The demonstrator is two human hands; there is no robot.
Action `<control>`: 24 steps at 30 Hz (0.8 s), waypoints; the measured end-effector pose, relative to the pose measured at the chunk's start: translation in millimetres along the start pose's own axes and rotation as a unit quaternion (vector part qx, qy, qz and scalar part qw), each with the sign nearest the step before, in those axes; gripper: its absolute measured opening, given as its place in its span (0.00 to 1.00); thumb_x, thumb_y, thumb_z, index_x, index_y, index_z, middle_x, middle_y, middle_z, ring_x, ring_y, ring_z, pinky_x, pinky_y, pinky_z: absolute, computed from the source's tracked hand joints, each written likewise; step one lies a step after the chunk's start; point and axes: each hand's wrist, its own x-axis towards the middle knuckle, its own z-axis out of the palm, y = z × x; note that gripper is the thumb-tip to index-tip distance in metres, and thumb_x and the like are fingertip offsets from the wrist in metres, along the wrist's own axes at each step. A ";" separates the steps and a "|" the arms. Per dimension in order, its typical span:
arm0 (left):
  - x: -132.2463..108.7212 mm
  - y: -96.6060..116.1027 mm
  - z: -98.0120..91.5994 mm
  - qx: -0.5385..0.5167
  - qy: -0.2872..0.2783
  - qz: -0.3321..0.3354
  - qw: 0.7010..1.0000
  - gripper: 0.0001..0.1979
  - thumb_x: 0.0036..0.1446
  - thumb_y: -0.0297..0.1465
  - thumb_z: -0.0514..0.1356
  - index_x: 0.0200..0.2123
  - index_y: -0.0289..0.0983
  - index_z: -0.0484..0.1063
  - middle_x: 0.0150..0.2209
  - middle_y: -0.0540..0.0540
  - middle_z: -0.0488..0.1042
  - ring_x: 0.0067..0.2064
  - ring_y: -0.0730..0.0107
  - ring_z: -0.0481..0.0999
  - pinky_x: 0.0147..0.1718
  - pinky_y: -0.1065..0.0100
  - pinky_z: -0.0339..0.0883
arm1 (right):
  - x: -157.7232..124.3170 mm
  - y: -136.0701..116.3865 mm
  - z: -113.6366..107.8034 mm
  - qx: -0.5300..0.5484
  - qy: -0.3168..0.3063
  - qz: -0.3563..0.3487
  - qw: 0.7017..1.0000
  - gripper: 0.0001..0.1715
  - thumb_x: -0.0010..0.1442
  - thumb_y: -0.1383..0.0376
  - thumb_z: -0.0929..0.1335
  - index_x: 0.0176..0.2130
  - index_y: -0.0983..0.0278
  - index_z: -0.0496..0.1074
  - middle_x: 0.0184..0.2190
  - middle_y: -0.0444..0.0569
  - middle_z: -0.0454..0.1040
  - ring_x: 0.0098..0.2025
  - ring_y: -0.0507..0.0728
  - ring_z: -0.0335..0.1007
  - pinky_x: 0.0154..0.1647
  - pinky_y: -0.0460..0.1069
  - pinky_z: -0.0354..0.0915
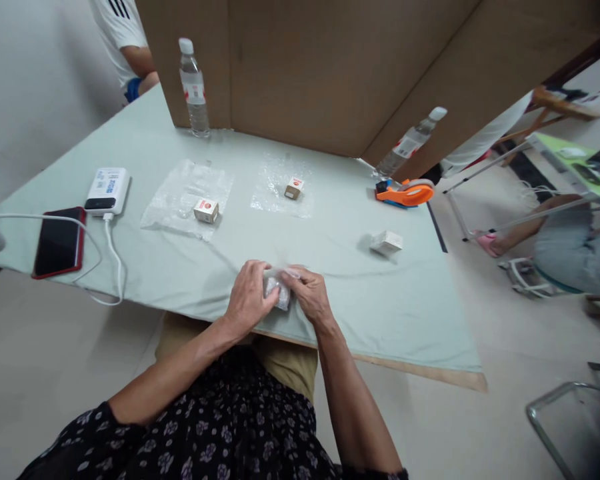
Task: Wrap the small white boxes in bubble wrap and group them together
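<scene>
Close to the table's near edge, my left hand (249,295) and my right hand (309,293) are closed around a small bubble-wrapped package (281,298) from either side. The fingers of my right hand pinch the wrap along its upper edge. What lies inside the package is hidden. Beyond my hands, a small white-and-brown box (294,189) rests on a flat sheet of bubble wrap (267,193). Another small box (207,211) sits on a larger bubble wrap sheet (173,193) to the left. On the right stands a whitish wrapped-looking box (387,243).
An orange tape dispenser (411,193) lies at the right, near a water bottle (405,148). Another water bottle (195,93) stands before a cardboard panel (300,73). At left are a power bank (115,187), a white cable (114,253) and a phone (59,243). Other people sit nearby.
</scene>
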 end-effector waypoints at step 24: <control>28.9 -34.6 -23.2 -0.373 -0.277 -0.098 0.880 0.44 0.50 0.32 0.66 0.67 0.33 0.51 0.57 0.35 0.68 0.55 0.57 0.71 0.57 0.55 0.63 | -16.6 7.9 -5.0 -0.153 -0.048 -0.125 0.979 0.25 0.57 0.59 0.72 0.54 0.59 0.73 0.52 0.51 0.78 0.52 0.62 0.73 0.55 0.57 0.66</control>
